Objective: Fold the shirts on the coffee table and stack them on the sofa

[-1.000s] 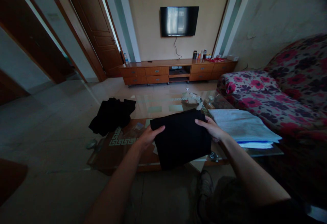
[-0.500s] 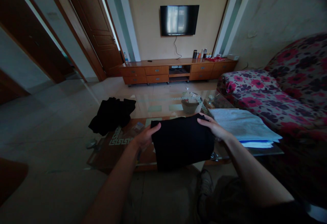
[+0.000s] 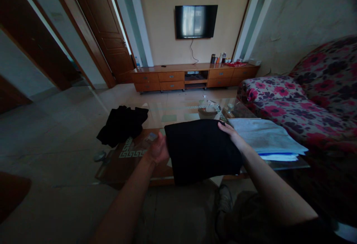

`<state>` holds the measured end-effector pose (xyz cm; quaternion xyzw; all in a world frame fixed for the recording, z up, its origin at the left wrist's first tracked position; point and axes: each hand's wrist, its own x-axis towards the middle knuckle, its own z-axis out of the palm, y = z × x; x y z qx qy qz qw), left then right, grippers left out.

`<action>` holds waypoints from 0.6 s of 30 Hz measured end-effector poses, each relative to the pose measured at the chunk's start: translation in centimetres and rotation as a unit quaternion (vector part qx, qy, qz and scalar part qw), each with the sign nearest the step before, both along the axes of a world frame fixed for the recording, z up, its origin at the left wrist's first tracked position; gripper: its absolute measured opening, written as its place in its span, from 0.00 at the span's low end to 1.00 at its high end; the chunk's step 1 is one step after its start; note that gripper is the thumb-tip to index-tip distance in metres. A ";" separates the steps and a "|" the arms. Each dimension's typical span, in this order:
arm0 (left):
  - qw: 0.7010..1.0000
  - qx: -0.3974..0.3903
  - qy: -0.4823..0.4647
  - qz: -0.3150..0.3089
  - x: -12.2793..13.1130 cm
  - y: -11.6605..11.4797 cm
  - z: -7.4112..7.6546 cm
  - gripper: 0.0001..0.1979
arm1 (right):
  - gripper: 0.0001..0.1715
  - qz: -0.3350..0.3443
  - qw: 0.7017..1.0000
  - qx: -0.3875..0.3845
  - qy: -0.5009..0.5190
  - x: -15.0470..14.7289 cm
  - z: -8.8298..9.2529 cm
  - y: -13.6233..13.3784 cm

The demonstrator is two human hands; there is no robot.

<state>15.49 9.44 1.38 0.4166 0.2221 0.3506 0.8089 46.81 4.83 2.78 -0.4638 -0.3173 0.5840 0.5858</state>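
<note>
A folded black cloth (image 3: 203, 151) spans the space between my two hands, over the near edge of the glass table (image 3: 111, 168). My right hand (image 3: 229, 132) grips its upper right corner, thumb on top and the other fingers hidden underneath. At the cloth's left edge is my left hand (image 3: 159, 149), its thumb raised off the fabric; its other fingers are partly hidden behind the edge, so its hold is unclear. A crumpled black cloth (image 3: 122, 125) lies at the table's left end. Folded light blue cloths (image 3: 267, 136) are stacked at the right end.
Behind the folded black cloth stands a small bin (image 3: 208, 114) on the table, with a glass jar (image 3: 230, 107) near it. A flowered sofa (image 3: 290, 106) is at the right. Beyond are a wooden cabinet (image 3: 171, 77) and a wall television (image 3: 196, 22).
My left thumb has lifted off the folded black cloth. The cloth's top edge now sits higher and smoother, and its lower right corner reaches further right. My right hand has shifted slightly right.
</note>
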 end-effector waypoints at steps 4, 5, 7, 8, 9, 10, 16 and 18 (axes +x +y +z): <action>0.998 -0.030 0.050 0.015 1.1 0.0 -0.2 0.25 | 0.20 -0.002 0.999 -0.049 0.008 0.5 -0.5 0.6; 0.998 -0.030 0.047 0.039 1.4 0.1 -0.1 0.25 | 0.20 0.002 0.998 -0.060 0.014 0.6 -0.7 0.6; 0.997 -0.033 0.027 0.069 1.9 0.1 -0.1 0.26 | 0.22 0.019 0.997 -0.071 0.025 0.8 -1.1 0.5; 0.997 -0.041 0.024 0.062 2.0 0.1 -0.1 0.27 | 0.23 0.028 0.997 -0.070 0.025 0.9 -1.2 0.5; 0.997 -0.050 0.033 0.043 2.0 0.0 -0.1 0.27 | 0.25 0.036 0.997 -0.065 0.021 0.9 -1.4 0.5; 0.997 -0.060 0.053 0.023 2.0 -0.1 -0.2 0.25 | 0.25 0.041 0.997 -0.060 0.012 1.0 -1.5 0.5; 0.989 -0.114 0.087 0.048 1.6 0.0 -0.3 0.22 | 0.25 0.049 0.998 -0.047 -0.015 1.3 -1.7 0.7; 0.988 -0.136 0.066 0.038 1.3 0.2 -0.3 0.23 | 0.25 0.051 0.998 -0.042 -0.019 1.4 -1.7 0.7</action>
